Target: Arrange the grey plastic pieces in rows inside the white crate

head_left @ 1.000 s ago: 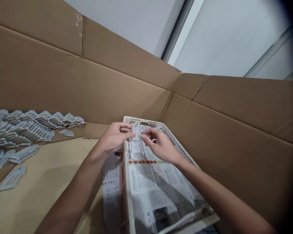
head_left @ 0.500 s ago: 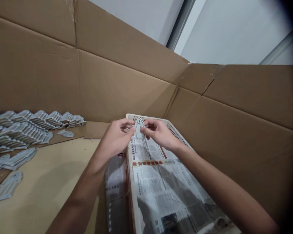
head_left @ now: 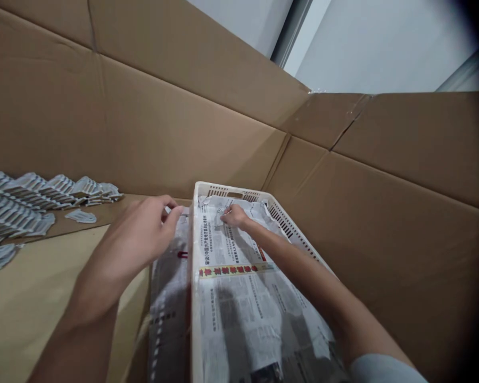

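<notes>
A white plastic crate (head_left: 192, 234) lined with newspaper (head_left: 239, 298) stands in front of me. My right hand (head_left: 234, 216) reaches to the crate's far end and rests on the newspaper, its fingers pinched on a small grey metal part (head_left: 222, 214) that is mostly hidden by them. My left hand (head_left: 138, 239) hovers just outside the crate's left rim with its fingers loosely curled and nothing in them.
Rows of stacked flat grey parts (head_left: 32, 197) lie at the left on the cardboard surface (head_left: 27, 287), with one loose piece (head_left: 80, 216) beside them. More newspaper (head_left: 167, 303) hangs along the crate's left side. Tall cardboard walls (head_left: 183, 122) close in the back and right.
Both hands held the grey part together above the crate. The left hand has let go and pulled back left; the right hand has lowered the part onto the newspaper at the far end.
</notes>
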`<state>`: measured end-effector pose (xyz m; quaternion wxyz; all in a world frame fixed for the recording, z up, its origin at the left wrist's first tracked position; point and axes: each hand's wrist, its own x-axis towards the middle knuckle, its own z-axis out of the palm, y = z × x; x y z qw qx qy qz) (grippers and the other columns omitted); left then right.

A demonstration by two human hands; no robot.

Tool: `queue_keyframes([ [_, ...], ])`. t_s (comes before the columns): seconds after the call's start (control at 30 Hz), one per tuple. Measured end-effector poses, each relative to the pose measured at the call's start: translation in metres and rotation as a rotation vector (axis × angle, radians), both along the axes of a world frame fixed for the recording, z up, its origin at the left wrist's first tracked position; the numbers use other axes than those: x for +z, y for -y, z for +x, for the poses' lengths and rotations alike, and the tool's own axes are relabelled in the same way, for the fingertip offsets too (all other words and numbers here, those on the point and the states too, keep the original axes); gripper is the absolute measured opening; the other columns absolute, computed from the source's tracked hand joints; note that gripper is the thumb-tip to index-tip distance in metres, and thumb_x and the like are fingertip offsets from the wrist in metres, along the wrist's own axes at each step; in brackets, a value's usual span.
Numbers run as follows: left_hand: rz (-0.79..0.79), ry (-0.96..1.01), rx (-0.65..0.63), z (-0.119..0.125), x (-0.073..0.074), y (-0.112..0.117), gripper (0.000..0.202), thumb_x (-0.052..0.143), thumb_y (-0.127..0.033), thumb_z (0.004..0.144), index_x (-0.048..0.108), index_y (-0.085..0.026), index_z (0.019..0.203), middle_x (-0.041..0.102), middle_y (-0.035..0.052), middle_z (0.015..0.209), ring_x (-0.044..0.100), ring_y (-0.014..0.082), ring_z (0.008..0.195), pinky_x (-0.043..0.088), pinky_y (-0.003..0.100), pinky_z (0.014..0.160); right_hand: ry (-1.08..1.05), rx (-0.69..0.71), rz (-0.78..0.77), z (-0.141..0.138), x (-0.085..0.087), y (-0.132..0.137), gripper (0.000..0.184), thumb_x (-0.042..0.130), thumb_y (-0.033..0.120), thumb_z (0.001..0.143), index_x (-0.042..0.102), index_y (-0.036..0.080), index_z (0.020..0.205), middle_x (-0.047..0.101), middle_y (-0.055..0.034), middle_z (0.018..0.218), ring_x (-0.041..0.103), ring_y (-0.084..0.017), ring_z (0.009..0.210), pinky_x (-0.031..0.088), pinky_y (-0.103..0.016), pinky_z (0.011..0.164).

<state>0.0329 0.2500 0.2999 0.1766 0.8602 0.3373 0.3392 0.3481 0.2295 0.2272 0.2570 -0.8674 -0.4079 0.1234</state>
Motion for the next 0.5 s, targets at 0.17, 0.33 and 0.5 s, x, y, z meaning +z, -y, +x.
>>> queue_keyframes([
  [0.17, 0.008, -0.05, 0.088, -0.01, 0.005, -0.004, 0.037, 0.048, -0.051, 0.098, 0.078, -0.029, 0.091, 0.079, 0.0067, 0.085, 0.071, 0.0309, 0.077, 0.043, 0.038, 0.067, -0.006, 0.001, -0.013, 0.01, -0.029, -0.052, 0.004, 0.076, 0.01, 0.081, 0.073, 0.013, 0.082, 0.071, -0.0023, 0.075, 0.065, -0.015, 0.07, 0.044, -0.021, 0.061],
  [0.33, 0.047, -0.075, 0.192, -0.018, 0.002, -0.012, 0.037, 0.048, -0.059, 0.093, 0.077, -0.036, 0.088, 0.079, 0.003, 0.08, 0.07, 0.0341, 0.073, 0.043, 0.041, 0.062, -0.016, -0.018, 0.028, 0.005, -0.056, -0.082, 0.014, 0.076, 0.01, 0.079, 0.077, 0.014, 0.092, 0.076, -0.0045, 0.09, 0.069, -0.017, 0.084, 0.049, -0.021, 0.073],
  [0.5, 0.085, -0.084, 0.187, -0.016, -0.003, -0.014, 0.04, 0.047, -0.063, 0.093, 0.076, -0.037, 0.087, 0.08, 0.0016, 0.081, 0.071, 0.0341, 0.072, 0.045, 0.042, 0.063, -0.029, -0.032, 0.031, -0.002, -0.06, -0.094, 0.015, 0.07, 0.007, 0.08, 0.078, 0.01, 0.092, 0.076, -0.0083, 0.089, 0.07, -0.02, 0.085, 0.051, -0.022, 0.074],
])
